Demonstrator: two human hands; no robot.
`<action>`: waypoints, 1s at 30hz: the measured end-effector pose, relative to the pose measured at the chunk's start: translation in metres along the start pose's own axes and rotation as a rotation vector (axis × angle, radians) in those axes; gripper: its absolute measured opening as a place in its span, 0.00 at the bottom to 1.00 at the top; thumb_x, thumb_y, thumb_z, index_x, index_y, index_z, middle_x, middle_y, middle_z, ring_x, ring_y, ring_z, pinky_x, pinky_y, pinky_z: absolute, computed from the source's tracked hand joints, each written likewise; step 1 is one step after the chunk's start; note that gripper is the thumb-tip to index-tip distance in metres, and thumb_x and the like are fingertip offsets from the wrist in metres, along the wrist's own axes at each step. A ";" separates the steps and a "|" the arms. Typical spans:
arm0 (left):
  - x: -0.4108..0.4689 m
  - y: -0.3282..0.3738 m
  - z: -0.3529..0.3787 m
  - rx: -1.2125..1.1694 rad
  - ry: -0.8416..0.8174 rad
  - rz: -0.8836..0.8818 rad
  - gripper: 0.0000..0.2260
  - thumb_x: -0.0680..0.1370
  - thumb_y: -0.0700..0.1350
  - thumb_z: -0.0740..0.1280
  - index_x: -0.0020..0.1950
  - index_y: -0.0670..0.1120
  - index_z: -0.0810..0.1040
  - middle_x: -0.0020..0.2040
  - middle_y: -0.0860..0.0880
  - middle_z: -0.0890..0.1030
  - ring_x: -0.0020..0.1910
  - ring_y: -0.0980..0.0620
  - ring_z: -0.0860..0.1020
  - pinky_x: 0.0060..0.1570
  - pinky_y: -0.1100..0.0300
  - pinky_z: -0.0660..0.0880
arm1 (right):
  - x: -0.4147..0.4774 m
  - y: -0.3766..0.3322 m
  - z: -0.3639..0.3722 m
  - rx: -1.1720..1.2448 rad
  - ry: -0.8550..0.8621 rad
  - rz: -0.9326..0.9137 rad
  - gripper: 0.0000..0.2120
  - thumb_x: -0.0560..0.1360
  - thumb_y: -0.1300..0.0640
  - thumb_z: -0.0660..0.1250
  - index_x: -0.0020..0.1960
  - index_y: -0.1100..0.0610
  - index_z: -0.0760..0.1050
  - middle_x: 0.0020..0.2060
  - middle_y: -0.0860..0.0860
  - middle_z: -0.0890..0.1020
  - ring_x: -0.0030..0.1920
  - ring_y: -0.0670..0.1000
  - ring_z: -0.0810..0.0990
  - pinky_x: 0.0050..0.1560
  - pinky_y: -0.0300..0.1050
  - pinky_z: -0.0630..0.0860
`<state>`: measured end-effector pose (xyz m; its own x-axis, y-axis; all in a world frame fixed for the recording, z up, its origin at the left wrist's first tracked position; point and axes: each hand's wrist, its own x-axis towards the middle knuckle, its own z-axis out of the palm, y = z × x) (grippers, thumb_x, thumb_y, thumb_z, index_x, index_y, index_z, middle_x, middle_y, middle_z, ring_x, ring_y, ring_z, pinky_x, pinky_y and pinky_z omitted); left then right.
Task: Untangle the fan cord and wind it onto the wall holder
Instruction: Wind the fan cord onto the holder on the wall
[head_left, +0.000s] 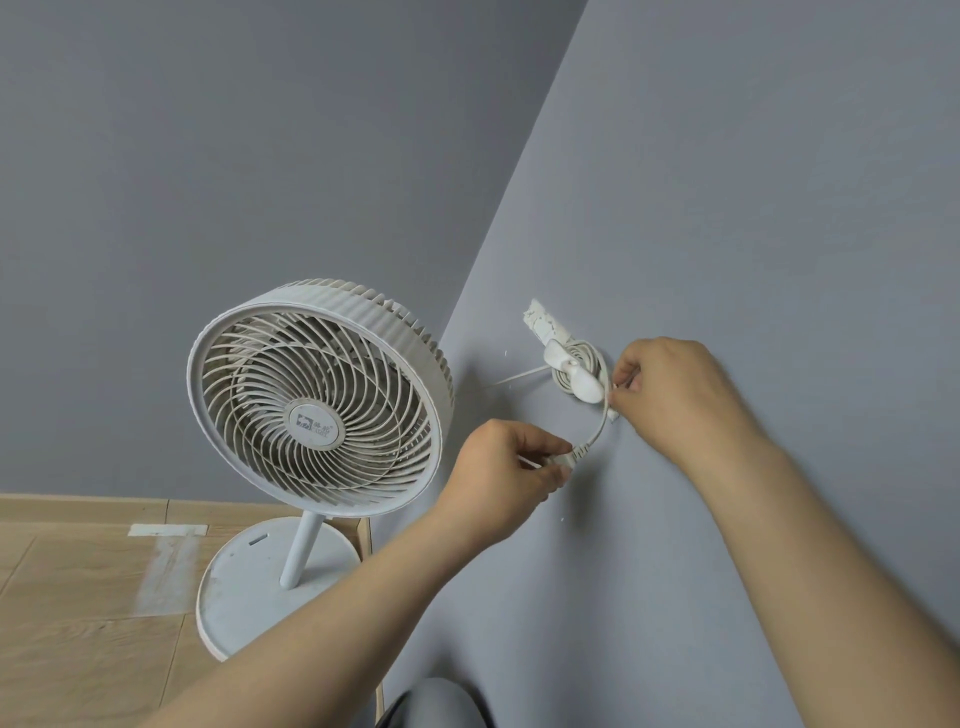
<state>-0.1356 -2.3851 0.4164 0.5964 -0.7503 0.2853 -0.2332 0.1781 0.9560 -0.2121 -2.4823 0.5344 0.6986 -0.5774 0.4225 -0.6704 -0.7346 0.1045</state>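
White cord (598, 430) runs into the left hand (506, 467), end hidden.

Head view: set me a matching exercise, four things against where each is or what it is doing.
1 fan
2 wall holder
3 left hand
4 right hand

a pinches the cord beside the holder
b stands on the wooden floor
c grips the cord's lower end
d fixed to the wall, cord coiled round it

Pairs: 1-b; 2-d; 3-c; 4-a
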 end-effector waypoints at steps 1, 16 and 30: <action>0.001 -0.001 0.001 -0.006 0.002 -0.007 0.07 0.74 0.40 0.70 0.50 0.45 0.84 0.32 0.52 0.80 0.34 0.52 0.79 0.45 0.49 0.81 | -0.001 -0.001 0.000 0.008 0.019 0.006 0.04 0.70 0.60 0.70 0.45 0.58 0.80 0.43 0.55 0.83 0.47 0.59 0.80 0.44 0.45 0.74; 0.027 -0.022 -0.007 0.199 0.107 -0.073 0.08 0.73 0.39 0.69 0.51 0.44 0.84 0.33 0.52 0.79 0.35 0.52 0.78 0.41 0.63 0.75 | -0.003 -0.006 0.006 -0.055 0.015 0.038 0.07 0.74 0.60 0.63 0.46 0.57 0.81 0.44 0.56 0.84 0.46 0.60 0.80 0.38 0.43 0.70; 0.084 -0.017 -0.006 -0.554 0.331 -0.410 0.07 0.76 0.33 0.64 0.40 0.42 0.73 0.41 0.44 0.74 0.37 0.50 0.73 0.48 0.52 0.79 | 0.006 -0.006 0.009 0.177 0.141 -0.010 0.10 0.72 0.62 0.65 0.51 0.59 0.80 0.46 0.56 0.82 0.48 0.58 0.78 0.48 0.48 0.75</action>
<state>-0.0766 -2.4475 0.4241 0.7717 -0.6108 -0.1773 0.4236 0.2856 0.8597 -0.2013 -2.4849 0.5280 0.6549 -0.5235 0.5451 -0.6006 -0.7983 -0.0450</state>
